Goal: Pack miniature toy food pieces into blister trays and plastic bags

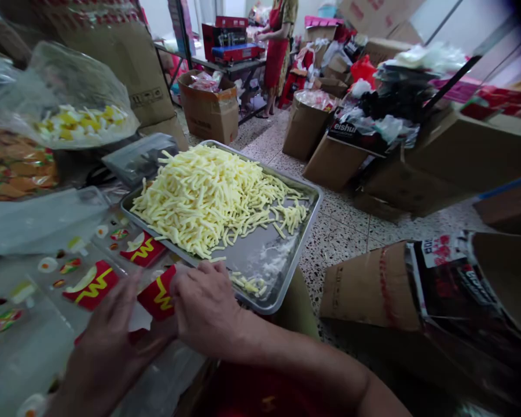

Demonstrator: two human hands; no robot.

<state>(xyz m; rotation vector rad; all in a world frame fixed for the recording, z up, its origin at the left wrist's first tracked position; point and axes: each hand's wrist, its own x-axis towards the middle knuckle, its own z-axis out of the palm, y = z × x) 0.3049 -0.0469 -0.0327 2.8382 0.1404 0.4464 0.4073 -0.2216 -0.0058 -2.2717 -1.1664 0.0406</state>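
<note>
Between my two hands is a small red french-fry carton [158, 294] with a yellow zigzag mark. My right hand [211, 307] grips its right edge with curled fingers. My left hand [106, 341], somewhat blurred, holds it from the left and below, thumb stretched under it. Beyond them, a metal tray [286, 284] carries a big heap of pale yellow toy-like fries [208, 197], with white powder on its bare part. On the table to the left lie more red cartons, one flat [93, 285] and another [143, 249] against the tray, among clear bags with small food-shaped pieces.
A plastic bag of yellow-and-white pieces [84, 124] stands at the left, above a bag of orange-brown pieces [17, 165]. Cardboard boxes [369, 284] line the floor on the right. At the back, a person in a red apron [278, 58] stands beside a red-and-blue machine [237, 52].
</note>
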